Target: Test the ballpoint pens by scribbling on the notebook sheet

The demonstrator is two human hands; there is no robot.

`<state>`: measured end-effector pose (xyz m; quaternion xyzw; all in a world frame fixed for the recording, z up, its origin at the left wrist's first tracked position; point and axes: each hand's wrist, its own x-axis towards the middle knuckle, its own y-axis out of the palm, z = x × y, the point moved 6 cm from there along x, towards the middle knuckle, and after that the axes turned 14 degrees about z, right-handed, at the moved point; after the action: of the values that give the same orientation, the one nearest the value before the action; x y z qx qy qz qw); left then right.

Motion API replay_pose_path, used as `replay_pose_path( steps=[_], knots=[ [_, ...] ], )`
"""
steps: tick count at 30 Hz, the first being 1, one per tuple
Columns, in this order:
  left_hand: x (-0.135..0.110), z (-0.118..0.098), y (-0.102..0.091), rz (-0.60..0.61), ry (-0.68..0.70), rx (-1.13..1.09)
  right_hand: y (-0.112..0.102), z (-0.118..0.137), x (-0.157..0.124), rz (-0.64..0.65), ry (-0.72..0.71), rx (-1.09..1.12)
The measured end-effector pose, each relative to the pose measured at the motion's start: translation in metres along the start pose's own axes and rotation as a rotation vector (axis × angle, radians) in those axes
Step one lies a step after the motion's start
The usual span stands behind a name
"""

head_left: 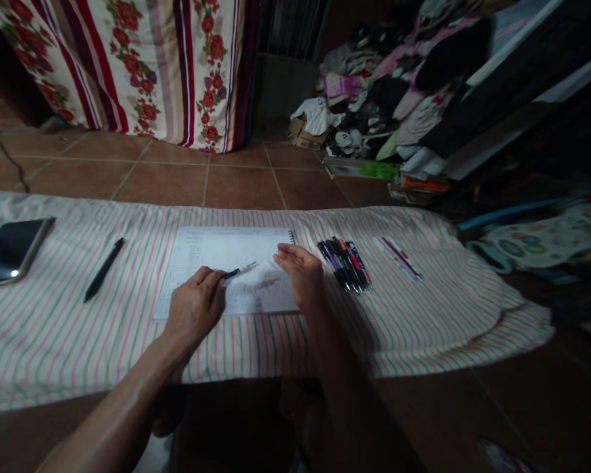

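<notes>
A spiral notebook [217, 253] lies open on a striped cloth [54, 341] spread over the floor. My left hand [196, 307] rests on the notebook's lower edge, fingers closed on a pen [240, 270] with a black grip and clear barrel that points right. My right hand [301, 276] stands on its edge at the notebook's right side, fingers together and stretched out, holding nothing. Just right of that hand lies a row of several pens [345, 264].
A black pen [104, 269] and a phone [10, 250] lie on the cloth at the left. Two more pens [398, 257] lie further right. Beyond are tiled floor, a floral bedsheet [152, 66], and a pile of clothes [398, 85] at the back right.
</notes>
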<state>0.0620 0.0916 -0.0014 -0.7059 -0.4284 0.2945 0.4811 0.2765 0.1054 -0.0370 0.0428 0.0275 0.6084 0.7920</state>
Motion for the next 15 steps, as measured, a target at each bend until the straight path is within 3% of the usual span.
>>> replay_pose_path(
  steps=[9, 15],
  knots=[
    [0.000, 0.000, 0.001, -0.010, 0.028, 0.001, 0.027, 0.009, -0.008, 0.301, -0.003, -0.311],
    [0.000, -0.002, 0.002, 0.007, 0.049, -0.009, 0.031, 0.014, -0.010, 0.296, -0.019, -0.346]
  ],
)
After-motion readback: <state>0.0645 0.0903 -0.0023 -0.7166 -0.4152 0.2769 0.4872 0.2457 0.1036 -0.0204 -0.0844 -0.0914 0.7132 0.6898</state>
